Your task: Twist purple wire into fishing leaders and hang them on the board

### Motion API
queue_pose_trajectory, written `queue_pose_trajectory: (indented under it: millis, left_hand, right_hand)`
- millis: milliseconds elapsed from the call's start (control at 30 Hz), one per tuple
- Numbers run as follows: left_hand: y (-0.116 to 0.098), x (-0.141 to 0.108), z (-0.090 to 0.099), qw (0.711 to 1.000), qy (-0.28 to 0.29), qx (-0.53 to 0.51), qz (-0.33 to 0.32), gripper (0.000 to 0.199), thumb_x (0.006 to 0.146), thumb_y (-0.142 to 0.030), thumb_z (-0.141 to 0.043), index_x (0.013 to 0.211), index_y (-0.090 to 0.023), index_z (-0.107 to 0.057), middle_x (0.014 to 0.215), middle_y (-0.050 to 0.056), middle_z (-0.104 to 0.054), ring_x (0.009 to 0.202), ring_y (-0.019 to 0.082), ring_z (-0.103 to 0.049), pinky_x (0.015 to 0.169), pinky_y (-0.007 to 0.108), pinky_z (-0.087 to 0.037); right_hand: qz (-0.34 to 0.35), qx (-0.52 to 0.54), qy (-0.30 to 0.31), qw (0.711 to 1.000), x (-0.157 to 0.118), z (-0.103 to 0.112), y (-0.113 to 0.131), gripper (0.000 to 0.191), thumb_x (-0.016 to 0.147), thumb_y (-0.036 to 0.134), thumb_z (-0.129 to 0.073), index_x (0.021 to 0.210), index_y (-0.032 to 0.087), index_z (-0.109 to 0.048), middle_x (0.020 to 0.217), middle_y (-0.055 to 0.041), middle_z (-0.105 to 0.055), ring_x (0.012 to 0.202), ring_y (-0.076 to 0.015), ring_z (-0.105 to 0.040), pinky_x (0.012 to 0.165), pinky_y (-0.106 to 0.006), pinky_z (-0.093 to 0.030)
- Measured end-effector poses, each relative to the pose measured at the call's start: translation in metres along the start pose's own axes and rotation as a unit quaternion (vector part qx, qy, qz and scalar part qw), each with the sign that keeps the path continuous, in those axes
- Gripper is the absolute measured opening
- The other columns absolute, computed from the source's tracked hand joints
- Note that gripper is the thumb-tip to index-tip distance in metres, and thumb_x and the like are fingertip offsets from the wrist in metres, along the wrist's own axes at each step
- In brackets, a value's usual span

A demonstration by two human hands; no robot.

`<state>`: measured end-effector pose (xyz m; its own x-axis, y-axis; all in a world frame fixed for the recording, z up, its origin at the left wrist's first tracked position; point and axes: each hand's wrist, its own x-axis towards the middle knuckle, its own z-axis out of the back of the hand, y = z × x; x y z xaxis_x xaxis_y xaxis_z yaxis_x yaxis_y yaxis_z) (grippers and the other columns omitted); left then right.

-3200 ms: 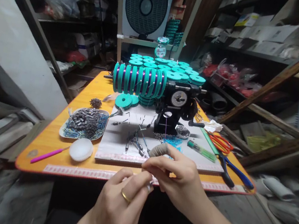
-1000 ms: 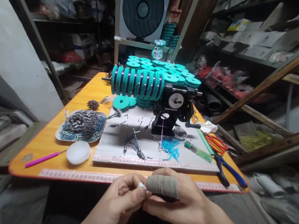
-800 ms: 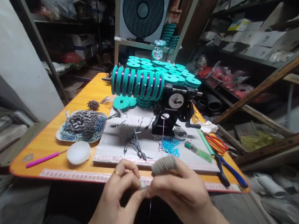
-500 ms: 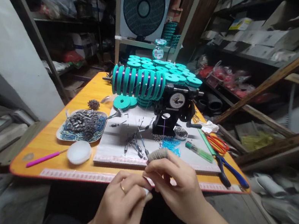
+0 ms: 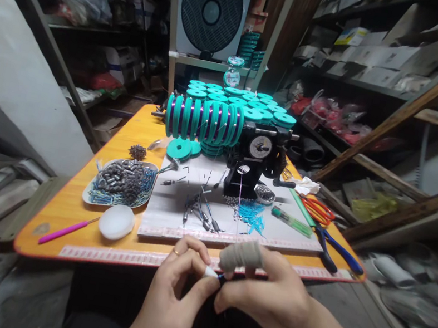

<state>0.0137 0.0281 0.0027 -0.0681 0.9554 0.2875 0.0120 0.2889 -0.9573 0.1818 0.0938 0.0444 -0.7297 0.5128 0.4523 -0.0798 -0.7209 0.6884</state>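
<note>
My left hand (image 5: 178,290) and my right hand (image 5: 277,301) meet low in front of the table's near edge, both pinched closed. Between their fingertips is a small dark-blue thing (image 5: 221,280), too small to name. A white covering or piece (image 5: 212,272) shows at my left fingertips. Grey wrapping (image 5: 243,256) covers my right index finger. A thin line (image 5: 238,207) runs down from the black hand-cranked winder (image 5: 243,182) toward my hands. Teal spools (image 5: 203,120) wound with purple line sit along the winder's shaft.
On the white board (image 5: 290,241) lie small metal parts (image 5: 202,212), blue bits (image 5: 251,215) and a green-capped tube (image 5: 291,222). Blue-handled pliers (image 5: 340,256) lie right. A tray of grey weights (image 5: 120,180), white bowl (image 5: 116,222) and pink-handled tool (image 5: 65,232) stand left.
My right hand has lowered and its wrapped index finger now points down and left. My left hand has turned so its thumb shows. The line now stretches straight toward my hands.
</note>
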Motion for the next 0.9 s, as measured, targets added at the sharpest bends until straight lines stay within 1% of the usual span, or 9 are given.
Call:
queue_pose_trajectory:
  millis: [100,233,333,433,500,567,700,800,900]
  left_hand:
    - [0.003,0.001,0.002,0.922,-0.044,0.265,-0.278,0.019,0.081,0.002,-0.058,0.081,-0.016,-0.06,0.086,0.005,-0.054,0.077,0.014,-0.058,0.072,0.025,-0.05]
    - [0.006,0.001,0.001,0.823,-0.011,0.381,-0.421,0.023,0.078,0.007,-0.056,0.095,-0.008,-0.062,0.089,0.013,-0.067,0.079,0.018,-0.063,0.074,0.03,-0.052]
    - [0.005,-0.002,0.001,0.9,0.005,0.293,-0.323,0.02,0.08,0.006,-0.054,0.086,-0.012,-0.06,0.089,0.011,-0.068,0.081,0.018,-0.064,0.074,0.03,-0.05]
    - [0.003,-0.005,0.0,1.0,0.009,0.013,-0.005,0.016,0.086,-0.012,-0.06,0.072,-0.017,-0.055,0.086,0.006,-0.063,0.082,0.017,-0.06,0.074,0.028,-0.048]
    - [0.002,-0.005,-0.001,0.965,0.014,-0.198,0.169,0.019,0.084,-0.024,-0.067,0.07,-0.017,-0.057,0.081,0.004,-0.059,0.076,0.014,-0.055,0.071,0.024,-0.045]
    - [0.002,-0.004,-0.003,0.906,0.016,-0.341,0.25,0.022,0.079,-0.027,-0.073,0.068,-0.015,-0.06,0.075,0.002,-0.054,0.068,0.01,-0.049,0.066,0.021,-0.041]
    - [0.002,-0.002,-0.006,0.873,0.03,-0.395,0.284,0.021,0.077,-0.028,-0.075,0.069,-0.014,-0.062,0.073,0.002,-0.052,0.067,0.01,-0.047,0.066,0.02,-0.04]
    - [0.002,-0.001,-0.004,0.933,0.031,-0.287,0.214,0.02,0.081,-0.03,-0.071,0.071,-0.016,-0.062,0.082,0.004,-0.053,0.078,0.015,-0.052,0.072,0.024,-0.043]
    - [0.004,0.0,0.002,0.997,0.001,-0.052,0.048,0.019,0.085,-0.02,-0.065,0.068,-0.017,-0.057,0.09,0.004,-0.051,0.087,0.017,-0.055,0.078,0.027,-0.045]
  right_hand:
    - [-0.009,-0.012,-0.08,0.997,0.007,-0.003,0.0,0.016,0.093,0.019,-0.059,0.082,0.02,-0.071,0.085,-0.0042,-0.057,0.071,-0.0134,-0.058,0.059,-0.025,-0.05]
    - [-0.027,-0.053,-0.129,0.99,0.016,-0.011,-0.001,0.015,0.091,0.013,-0.059,0.082,0.019,-0.069,0.073,-0.0017,-0.058,0.068,-0.0138,-0.057,0.058,-0.025,-0.046]
    - [-0.002,-0.069,-0.141,0.988,0.013,-0.014,-0.005,0.012,0.09,0.009,-0.059,0.087,0.019,-0.064,0.077,-0.0017,-0.058,0.065,-0.0119,-0.055,0.055,-0.022,-0.044]
    - [0.064,-0.08,-0.104,0.989,0.002,-0.012,-0.007,0.025,0.085,0.002,-0.054,0.104,0.019,-0.056,0.09,-0.0051,-0.058,0.076,-0.0146,-0.057,0.063,-0.024,-0.05]
    - [0.081,-0.083,-0.031,0.993,-0.004,-0.008,-0.007,0.031,0.083,0.0,-0.051,0.107,0.021,-0.054,0.099,-0.0068,-0.059,0.087,-0.0174,-0.06,0.072,-0.028,-0.053]
    - [0.051,-0.08,0.025,0.995,-0.006,-0.004,-0.005,0.024,0.084,0.004,-0.054,0.099,0.022,-0.056,0.092,-0.0028,-0.06,0.083,-0.0159,-0.06,0.071,-0.026,-0.053]
    - [-0.032,-0.028,0.047,0.998,-0.002,0.0,0.0,0.01,0.086,0.013,-0.063,0.091,0.02,-0.059,0.073,0.0025,-0.057,0.066,-0.0114,-0.057,0.06,-0.021,-0.05]
    - [-0.024,-0.018,0.045,0.999,-0.001,0.002,0.001,0.008,0.085,0.02,-0.07,0.091,0.018,-0.065,0.081,-0.0013,-0.061,0.071,-0.0126,-0.059,0.062,-0.022,-0.051]
    - [0.017,-0.035,0.047,0.998,-0.004,0.003,0.002,0.003,0.085,0.024,-0.071,0.087,0.021,-0.07,0.085,-0.0021,-0.062,0.077,-0.0144,-0.06,0.066,-0.024,-0.052]
